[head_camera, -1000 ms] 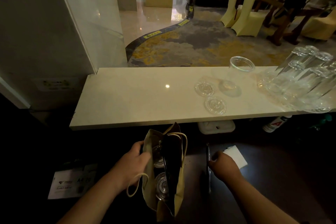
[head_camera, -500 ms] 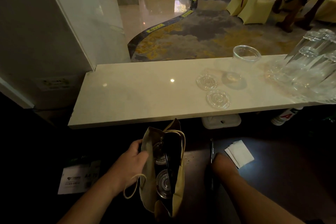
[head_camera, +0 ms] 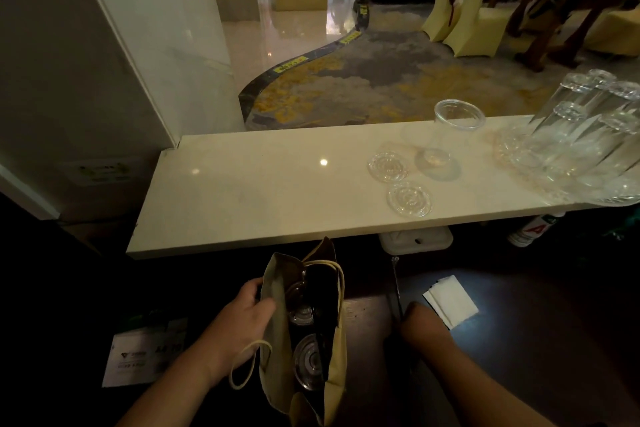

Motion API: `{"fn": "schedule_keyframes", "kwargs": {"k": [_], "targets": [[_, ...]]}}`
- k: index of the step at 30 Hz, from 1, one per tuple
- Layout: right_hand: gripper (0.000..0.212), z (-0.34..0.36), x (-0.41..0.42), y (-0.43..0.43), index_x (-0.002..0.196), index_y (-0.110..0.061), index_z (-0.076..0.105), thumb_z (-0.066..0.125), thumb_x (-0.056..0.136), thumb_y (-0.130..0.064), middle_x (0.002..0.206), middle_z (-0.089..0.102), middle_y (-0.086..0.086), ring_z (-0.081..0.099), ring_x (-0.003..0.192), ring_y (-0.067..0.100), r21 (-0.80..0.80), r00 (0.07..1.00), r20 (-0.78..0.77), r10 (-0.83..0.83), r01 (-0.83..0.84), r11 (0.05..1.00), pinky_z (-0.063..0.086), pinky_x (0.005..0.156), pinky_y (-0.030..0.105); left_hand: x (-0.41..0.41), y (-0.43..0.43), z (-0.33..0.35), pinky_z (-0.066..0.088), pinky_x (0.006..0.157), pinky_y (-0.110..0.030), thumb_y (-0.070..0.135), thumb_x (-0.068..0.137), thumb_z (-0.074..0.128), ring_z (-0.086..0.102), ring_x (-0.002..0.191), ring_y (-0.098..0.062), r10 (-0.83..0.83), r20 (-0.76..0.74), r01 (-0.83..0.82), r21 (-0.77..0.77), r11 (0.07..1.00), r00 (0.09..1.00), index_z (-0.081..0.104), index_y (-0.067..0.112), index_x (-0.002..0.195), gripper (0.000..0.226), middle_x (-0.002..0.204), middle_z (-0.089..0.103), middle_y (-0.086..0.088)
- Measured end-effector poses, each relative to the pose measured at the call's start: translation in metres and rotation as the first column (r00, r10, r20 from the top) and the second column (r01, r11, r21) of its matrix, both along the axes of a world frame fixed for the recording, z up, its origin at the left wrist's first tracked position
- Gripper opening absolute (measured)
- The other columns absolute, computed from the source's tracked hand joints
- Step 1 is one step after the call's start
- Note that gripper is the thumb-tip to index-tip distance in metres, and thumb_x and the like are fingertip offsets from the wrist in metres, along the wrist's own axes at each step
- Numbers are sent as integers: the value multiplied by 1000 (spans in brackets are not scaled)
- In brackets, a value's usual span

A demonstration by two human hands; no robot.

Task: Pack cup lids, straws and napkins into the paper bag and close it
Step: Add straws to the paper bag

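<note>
The left hand point(head_camera: 247, 317) grips the brown paper bag point(head_camera: 277, 350) open; two round, ribbed clear lids point(head_camera: 308, 362) lie inside. The right hand point(head_camera: 420, 321) looks curled; its grip I cannot tell.

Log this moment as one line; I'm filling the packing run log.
left hand: holds paper bag open | in bag: clear lids | right hand: down by dark straw, grip unclear | napkins: unpacked | bag: open
</note>
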State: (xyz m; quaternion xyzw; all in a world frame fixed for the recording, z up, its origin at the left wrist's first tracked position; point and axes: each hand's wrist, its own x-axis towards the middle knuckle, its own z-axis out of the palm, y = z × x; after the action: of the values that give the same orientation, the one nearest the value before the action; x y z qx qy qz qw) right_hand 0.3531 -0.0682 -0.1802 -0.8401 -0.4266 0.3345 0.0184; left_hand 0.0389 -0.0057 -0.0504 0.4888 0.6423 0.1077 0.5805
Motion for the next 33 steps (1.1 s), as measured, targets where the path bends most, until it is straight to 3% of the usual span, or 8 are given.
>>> {"fn": "schedule_keyframes", "kwargs": {"k": [2,6,14,18,21,23,28,33], "targets": [[18,13,-1,-3,84,-26,50,66,91,-29,75,50,-11,46,64,1,78,1000,-14,-8,9,997,35,53,15,-1,1,2,59,78,-35,25,103,56,76,92,-27,-13,-23,12,-11,1000,1000,54,30,137,34,100,80,-9],[22,49,-5,-8,91,-25,48,67,82,-21,76,59,-6,52,63,6,266,1000,5,-6,4,964,36,51,19,-4,4,5,60,98,-53,39,94,60,79,94,-28,-67,-32,66,-30,997,997,55,37,135,42,94,83,-5],[14,140,-27,11,82,-25,59,62,93,-33,71,63,-9,59,63,6,596,995,93,24,-75,800,49,58,32,3,5,18,55,76,-30,34,105,51,71,92,-16,-189,-83,191,13,982,978,45,34,145,40,104,72,3],[8,182,-40,21,88,-26,67,64,93,-32,73,69,-11,65,65,2,677,999,18,32,-36,735,57,61,34,4,6,19,56,85,-36,38,102,52,72,96,-19,-176,-96,175,-17,984,980,46,41,138,37,106,74,1],[6,214,-51,23,98,-32,65,65,93,-30,76,69,-14,64,69,-4,742,999,9,50,-40,670,48,56,14,1,6,14,60,96,-47,40,100,55,76,95,-24,-159,-87,158,-27,987,983,51,39,134,34,103,78,-2],[11,236,-60,22,102,-34,63,66,93,-29,78,68,-14,64,70,-2,787,997,-22,71,-26,616,45,55,11,1,4,15,60,98,-48,41,99,56,76,95,-24,-168,-73,166,-24,986,983,52,40,134,36,103,79,-3],[5,279,-89,17,93,-28,66,62,96,-29,77,69,-9,67,69,10,865,972,-104,210,-16,502,56,61,37,2,2,16,59,95,-45,42,100,54,76,94,-23,-176,-62,176,-11,984,982,50,42,131,31,101,80,-3],[17,286,-110,23,89,-22,73,62,97,-32,71,64,-8,60,65,10,863,965,-25,261,-111,494,51,58,34,-2,3,14,60,98,-47,46,96,57,77,94,-21,-160,-30,159,-19,987,987,51,43,130,34,101,81,-1]]}}
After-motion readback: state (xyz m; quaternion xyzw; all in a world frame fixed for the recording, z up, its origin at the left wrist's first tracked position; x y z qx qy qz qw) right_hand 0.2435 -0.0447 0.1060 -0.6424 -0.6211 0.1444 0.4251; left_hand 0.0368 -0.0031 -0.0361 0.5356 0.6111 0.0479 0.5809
